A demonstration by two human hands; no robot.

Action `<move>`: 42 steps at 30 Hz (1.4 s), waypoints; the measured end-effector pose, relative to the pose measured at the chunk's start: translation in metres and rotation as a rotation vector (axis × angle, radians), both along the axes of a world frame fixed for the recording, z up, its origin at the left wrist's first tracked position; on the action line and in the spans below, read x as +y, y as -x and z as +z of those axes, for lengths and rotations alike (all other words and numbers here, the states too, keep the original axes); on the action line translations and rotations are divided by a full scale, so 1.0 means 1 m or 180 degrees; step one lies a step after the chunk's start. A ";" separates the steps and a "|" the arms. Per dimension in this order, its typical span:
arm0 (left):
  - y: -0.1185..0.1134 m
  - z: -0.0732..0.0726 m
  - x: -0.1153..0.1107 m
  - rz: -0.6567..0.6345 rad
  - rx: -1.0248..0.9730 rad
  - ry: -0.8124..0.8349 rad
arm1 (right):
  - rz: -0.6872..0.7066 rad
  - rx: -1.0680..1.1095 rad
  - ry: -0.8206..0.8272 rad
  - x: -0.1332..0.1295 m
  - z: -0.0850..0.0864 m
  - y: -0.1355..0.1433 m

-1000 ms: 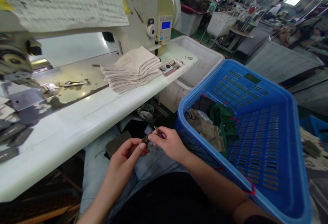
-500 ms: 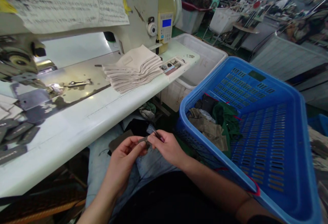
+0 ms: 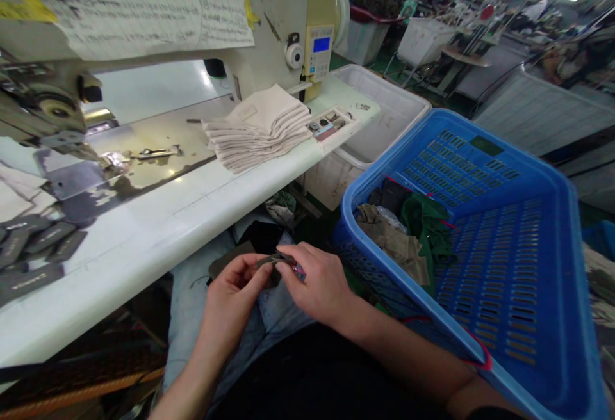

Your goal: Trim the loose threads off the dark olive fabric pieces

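Over my lap, my left hand [image 3: 233, 295] pinches a small dark grey-brown fabric piece [image 3: 273, 279] between thumb and fingers. My right hand [image 3: 319, 285] is closed around what look like small thread snips [image 3: 298, 271], mostly hidden by the fingers. Their dark tip meets the fabric right beside my left thumb. Behind my left hand, a larger dark brown flap of cloth [image 3: 230, 260] shows over my knee; whether it joins the held piece I cannot tell.
A sewing machine [image 3: 283, 20] stands on the white table [image 3: 192, 215]. On the table are a stack of beige cloth pieces [image 3: 262, 125] and several dark labelled tabs [image 3: 36, 247]. At right, a blue basket [image 3: 504, 266] holds green and brown cloth; a white bin [image 3: 384, 106] sits behind.
The snips have turned in my right hand, their tip swinging from pointing up and away to lying against the fabric. My left hand keeps its pinch. The view has shifted slightly.
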State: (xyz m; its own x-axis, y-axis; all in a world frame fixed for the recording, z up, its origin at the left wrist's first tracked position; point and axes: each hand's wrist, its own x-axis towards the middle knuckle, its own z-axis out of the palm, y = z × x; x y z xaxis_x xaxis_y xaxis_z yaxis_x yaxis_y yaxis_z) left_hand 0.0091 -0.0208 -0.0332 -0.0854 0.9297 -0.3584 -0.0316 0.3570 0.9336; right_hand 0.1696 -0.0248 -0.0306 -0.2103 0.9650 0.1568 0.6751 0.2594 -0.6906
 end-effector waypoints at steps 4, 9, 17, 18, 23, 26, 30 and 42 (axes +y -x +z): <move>0.000 0.000 -0.001 0.0015 0.0023 -0.0021 | -0.0006 -0.0033 -0.0016 0.000 0.001 -0.001; -0.001 -0.002 -0.001 -0.0008 0.0090 0.0013 | -0.0010 -0.0074 -0.0020 0.000 0.001 -0.001; -0.003 0.006 -0.001 -0.0064 0.0147 -0.0020 | -0.0232 0.0502 -0.0086 -0.002 -0.005 0.003; -0.004 0.006 -0.001 -0.0079 0.0161 -0.0020 | -0.0345 0.0692 -0.0063 -0.002 -0.006 0.003; -0.004 0.006 -0.003 -0.0011 0.0243 0.0001 | -0.0673 0.1196 0.0251 0.004 -0.004 -0.003; -0.003 0.006 -0.003 -0.0036 0.0226 0.0035 | -0.0422 0.1009 0.0479 0.006 -0.001 -0.007; -0.003 0.008 -0.003 -0.0134 0.0206 0.0031 | 0.0223 0.0537 0.0045 0.006 -0.004 -0.007; -0.004 -0.003 0.000 -0.0285 0.0574 -0.0462 | -0.0065 0.2210 0.1626 0.009 -0.002 0.000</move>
State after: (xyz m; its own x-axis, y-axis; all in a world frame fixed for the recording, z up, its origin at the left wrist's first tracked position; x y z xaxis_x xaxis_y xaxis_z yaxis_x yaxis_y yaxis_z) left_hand 0.0127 -0.0213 -0.0366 -0.0509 0.9770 -0.2069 0.1660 0.2126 0.9629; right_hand 0.1693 -0.0160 -0.0329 -0.2096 0.9548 -0.2108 0.0581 -0.2031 -0.9774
